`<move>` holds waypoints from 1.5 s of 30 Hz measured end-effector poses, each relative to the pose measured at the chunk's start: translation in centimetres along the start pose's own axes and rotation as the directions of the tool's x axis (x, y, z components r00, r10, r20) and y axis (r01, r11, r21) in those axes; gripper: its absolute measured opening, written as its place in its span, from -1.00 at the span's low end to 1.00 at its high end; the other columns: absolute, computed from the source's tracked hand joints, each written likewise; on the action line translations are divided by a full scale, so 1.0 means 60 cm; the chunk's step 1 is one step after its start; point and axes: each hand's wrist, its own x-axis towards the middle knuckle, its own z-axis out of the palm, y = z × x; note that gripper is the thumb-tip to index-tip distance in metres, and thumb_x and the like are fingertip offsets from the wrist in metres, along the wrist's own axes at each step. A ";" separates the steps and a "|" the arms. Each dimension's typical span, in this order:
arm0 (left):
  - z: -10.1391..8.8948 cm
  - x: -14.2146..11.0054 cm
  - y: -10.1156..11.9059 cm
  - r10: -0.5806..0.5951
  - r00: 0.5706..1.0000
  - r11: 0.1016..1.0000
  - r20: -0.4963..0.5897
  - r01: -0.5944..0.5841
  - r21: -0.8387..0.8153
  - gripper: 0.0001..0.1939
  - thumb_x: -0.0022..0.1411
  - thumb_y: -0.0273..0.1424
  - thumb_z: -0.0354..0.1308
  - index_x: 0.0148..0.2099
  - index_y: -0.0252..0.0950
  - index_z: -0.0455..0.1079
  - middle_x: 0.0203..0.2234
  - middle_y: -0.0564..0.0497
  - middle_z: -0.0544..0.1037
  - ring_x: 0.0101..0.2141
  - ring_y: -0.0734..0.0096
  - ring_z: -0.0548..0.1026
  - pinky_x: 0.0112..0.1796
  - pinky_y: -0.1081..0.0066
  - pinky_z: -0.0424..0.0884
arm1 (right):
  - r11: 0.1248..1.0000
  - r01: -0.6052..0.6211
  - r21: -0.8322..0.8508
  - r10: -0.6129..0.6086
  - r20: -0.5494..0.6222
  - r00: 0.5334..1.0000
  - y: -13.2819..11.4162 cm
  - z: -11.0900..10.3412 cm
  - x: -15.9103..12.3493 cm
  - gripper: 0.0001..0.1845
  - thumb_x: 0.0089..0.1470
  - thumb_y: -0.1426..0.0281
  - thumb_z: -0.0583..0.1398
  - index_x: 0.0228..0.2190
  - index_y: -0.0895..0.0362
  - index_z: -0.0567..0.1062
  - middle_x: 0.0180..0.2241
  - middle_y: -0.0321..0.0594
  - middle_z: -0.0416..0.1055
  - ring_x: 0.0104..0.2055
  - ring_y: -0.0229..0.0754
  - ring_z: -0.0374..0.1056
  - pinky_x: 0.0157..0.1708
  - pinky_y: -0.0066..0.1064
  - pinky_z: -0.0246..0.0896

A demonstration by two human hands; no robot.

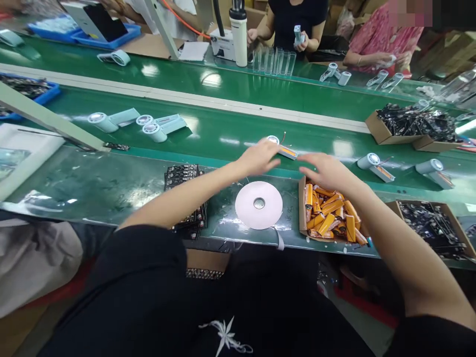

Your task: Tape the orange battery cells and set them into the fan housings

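Observation:
My left hand (260, 156) reaches out over the green belt (230, 131) and rests on a pale blue handheld fan (284, 148) with an orange battery showing in its open handle. Its fingers curl loosely on the fan. My right hand (325, 168) hovers just right of that fan, fingers spread and empty, above the far edge of a cardboard box of orange batteries (329, 213). A white roll of tape (259, 204) lies flat between my arms. Stacks of black circuit boards (184, 191) sit under my left forearm.
More pale blue fans lie on the belt at left (111, 120) and right (375, 164). Cardboard boxes of black parts stand at right (433, 225) and far right (412, 124). People across the line handle fans. A blue tray (26, 91) sits at left.

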 end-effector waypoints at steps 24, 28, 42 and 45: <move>-0.013 -0.249 0.079 0.047 0.837 0.984 -0.546 0.054 0.169 -0.18 0.22 -0.06 0.43 0.40 -0.20 0.24 0.13 -0.28 0.48 0.22 -0.33 0.26 0.25 -0.34 0.29 | 0.959 -0.117 0.257 0.027 0.330 0.944 -0.132 0.056 -0.205 -0.64 0.42 0.11 0.22 -0.02 0.05 0.71 -0.30 -0.19 0.69 -0.35 -0.08 0.54 -0.33 -0.29 0.29; 0.006 -0.241 0.110 0.121 0.875 0.983 -0.470 -0.038 0.182 -0.22 0.22 -0.11 0.44 0.37 -0.23 0.30 0.13 -0.27 0.50 0.23 -0.30 0.24 0.23 -0.26 0.35 | 0.916 -0.354 -0.187 0.348 -0.064 0.935 -0.026 0.038 -0.131 -0.60 0.41 0.25 0.23 0.15 0.18 0.61 0.00 0.12 0.66 0.12 0.24 0.49 0.04 -0.03 0.33; 0.024 -0.259 0.142 0.211 0.881 0.958 -0.423 -0.101 0.267 -0.35 0.31 -0.21 0.43 0.37 -0.26 0.43 0.06 -0.19 0.62 0.09 -0.09 0.33 0.15 -0.03 0.34 | 0.766 -0.037 0.641 0.542 -0.616 0.572 -0.130 0.060 -0.188 -0.44 0.04 0.05 0.56 0.02 -0.01 0.70 -0.10 -0.25 0.70 -0.15 -0.06 0.67 -0.04 -0.14 0.73; 0.029 -0.257 0.149 0.194 0.895 0.962 -0.401 -0.093 0.256 -0.32 0.29 -0.19 0.44 0.39 -0.21 0.43 0.07 -0.18 0.61 0.09 -0.10 0.32 0.18 -0.06 0.32 | 0.756 -0.065 0.652 0.564 -0.597 0.570 -0.142 0.078 -0.193 -0.43 0.04 0.00 0.56 0.02 -0.02 0.71 -0.12 -0.23 0.71 -0.17 -0.04 0.68 -0.09 -0.14 0.74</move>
